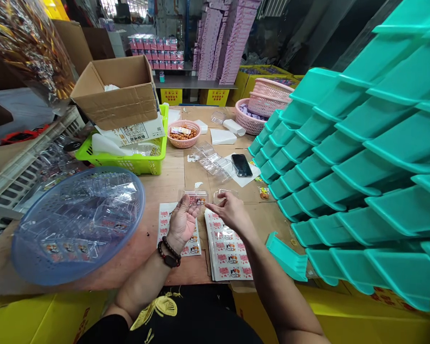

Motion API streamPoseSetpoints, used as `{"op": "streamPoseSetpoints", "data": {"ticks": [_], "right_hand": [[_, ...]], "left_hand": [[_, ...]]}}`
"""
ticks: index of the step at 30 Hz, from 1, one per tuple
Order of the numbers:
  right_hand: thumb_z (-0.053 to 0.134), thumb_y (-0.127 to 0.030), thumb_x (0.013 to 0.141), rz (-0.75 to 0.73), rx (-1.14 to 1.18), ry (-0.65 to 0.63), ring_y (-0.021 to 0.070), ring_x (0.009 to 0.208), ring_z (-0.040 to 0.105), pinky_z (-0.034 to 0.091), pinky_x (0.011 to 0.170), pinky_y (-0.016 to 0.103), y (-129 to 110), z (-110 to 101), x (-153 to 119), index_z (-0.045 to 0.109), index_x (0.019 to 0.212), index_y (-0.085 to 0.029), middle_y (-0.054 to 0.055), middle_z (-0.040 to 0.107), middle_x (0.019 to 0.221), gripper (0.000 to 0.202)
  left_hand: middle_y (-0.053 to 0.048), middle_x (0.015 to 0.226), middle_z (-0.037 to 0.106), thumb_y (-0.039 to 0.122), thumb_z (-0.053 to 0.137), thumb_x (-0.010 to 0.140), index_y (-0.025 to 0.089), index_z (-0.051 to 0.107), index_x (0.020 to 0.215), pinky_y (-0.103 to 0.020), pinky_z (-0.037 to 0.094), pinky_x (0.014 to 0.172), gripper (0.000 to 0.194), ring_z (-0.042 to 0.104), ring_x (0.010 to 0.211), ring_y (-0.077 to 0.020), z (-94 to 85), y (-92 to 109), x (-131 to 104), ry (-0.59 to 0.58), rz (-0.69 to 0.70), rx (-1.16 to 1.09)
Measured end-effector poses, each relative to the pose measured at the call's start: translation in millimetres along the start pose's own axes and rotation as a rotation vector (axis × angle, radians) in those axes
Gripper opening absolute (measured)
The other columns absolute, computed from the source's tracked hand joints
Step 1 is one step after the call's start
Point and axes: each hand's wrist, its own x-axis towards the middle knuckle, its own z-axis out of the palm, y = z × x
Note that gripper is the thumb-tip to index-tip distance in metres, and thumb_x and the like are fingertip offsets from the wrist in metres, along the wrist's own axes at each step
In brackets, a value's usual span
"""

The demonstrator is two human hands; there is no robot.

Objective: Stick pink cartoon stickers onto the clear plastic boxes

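Left hand (182, 223): grasping a small, clear, rectangular plastic case (199, 198), just beyond a white, cat-printed sheet (164, 224) on the brown wooden table (138, 241);
Right hand (232, 211): pointing with extended index finger toward the case's right end; contact or grip, cannot tell;
Case: may slip or crack if pinched unevenly;
Thick white stack of cat-printed sheets (229, 260): may crease if pressed by the forearm above;
Writing: dark characters on yellow cartons (171, 95), too small to read; no legible brand
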Motion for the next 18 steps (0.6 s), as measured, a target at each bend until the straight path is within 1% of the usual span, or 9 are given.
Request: {"op": "streamPoseSetpoints", "data": {"ticks": [3,5,7,8,10,12,13,16,18], "right_hand": [[0.081,-0.06,0.062,-0.074,-0.073,0.088,0.0293,0.1,0.066,0.053,0.081,0.04,-1,-3,5,0.054,0.125,-0.015,0.015,0.069,0.106,0.082],[0.082,-0.055,0.061,-0.159,0.036,-0.04,0.03,0.111,0.063,0.053,0.089,0.042,-1,1,13,0.048,0.133,-0.015,0.017,0.063,0.123,0.089],[0.083,-0.05,0.062,-0.177,0.137,-0.269,0.0288,0.107,0.065,0.053,0.091,0.042,-2,10,24,0.054,0.127,-0.014,0.016,0.065,0.12,0.079],[0.083,-0.049,0.063,-0.162,0.147,-0.308,0.0289,0.104,0.065,0.054,0.091,0.043,-4,15,30,0.057,0.121,-0.013,0.016,0.066,0.116,0.073],[0.082,-0.047,0.063,-0.168,0.098,-0.156,0.0313,0.106,0.063,0.052,0.094,0.049,-15,29,40,0.058,0.117,-0.012,0.017,0.065,0.115,0.069],[0.08,-0.043,0.065,-0.274,0.076,0.027,0.0322,0.113,0.059,0.05,0.097,0.051,-36,50,46,0.053,0.123,-0.011,0.019,0.06,0.122,0.071],[0.077,-0.041,0.068,-0.361,0.1,0.024,0.0311,0.115,0.058,0.05,0.098,0.049,-51,63,46,0.05,0.127,-0.012,0.019,0.058,0.125,0.071],[0.073,-0.035,0.074,-0.669,0.215,-0.291,0.0253,0.115,0.059,0.052,0.097,0.042,-107,109,39,0.043,0.135,-0.016,0.016,0.056,0.133,0.071],[0.073,-0.036,0.077,-0.85,0.164,-0.339,0.0249,0.122,0.056,0.049,0.102,0.041,-146,141,31,0.04,0.137,-0.015,0.016,0.054,0.138,0.072]], "left_hand": [[-0.003,0.087,0.075,0.02,0.072,0.084,0.017,0.067,0.085,-0.029,0.052,0.092,0.006,0.072,0.082,-0.0126,-0.1,3,2,0.013,-0.002,0.018],[-0.003,0.084,0.075,0.02,0.072,0.083,0.016,0.067,0.085,-0.027,0.052,0.089,0.006,0.07,0.076,-0.0112,-2.2,5,2,-0.019,-0.016,0.038],[-0.003,0.086,0.074,0.018,0.073,0.08,0.015,0.067,0.086,-0.027,0.051,0.09,0.009,0.069,0.077,-0.0116,-8.5,7,2,-0.103,-0.044,0.065],[-0.005,0.091,0.073,0.017,0.074,0.078,0.015,0.067,0.089,-0.029,0.05,0.093,0.013,0.07,0.083,-0.0131,-13.7,9,1,-0.162,-0.065,0.091],[-0.008,0.108,0.071,0.015,0.075,0.074,0.016,0.066,0.099,-0.036,0.047,0.101,0.027,0.068,0.098,-0.0179,-28.0,13,1,-0.246,-0.077,0.215],[-0.012,0.124,0.064,0.015,0.074,0.072,0.017,0.062,0.112,-0.042,0.042,0.107,0.042,0.062,0.112,-0.0233,-45.0,18,1,-0.229,0.028,0.503],[-0.013,0.13,0.06,0.016,0.073,0.071,0.018,0.06,0.116,-0.045,0.04,0.109,0.047,0.058,0.119,-0.0261,-53.4,20,2,-0.19,0.125,0.712],[-0.018,0.137,0.053,0.022,0.071,0.07,0.015,0.056,0.124,-0.049,0.03,0.114,0.057,0.041,0.136,-0.0348,-75.3,23,6,-0.065,0.389,1.433],[-0.02,0.143,0.048,0.028,0.072,0.07,0.014,0.052,0.131,-0.05,0.026,0.116,0.066,0.032,0.142,-0.0388,-86.4,24,9,-0.005,0.42,1.797]]}}
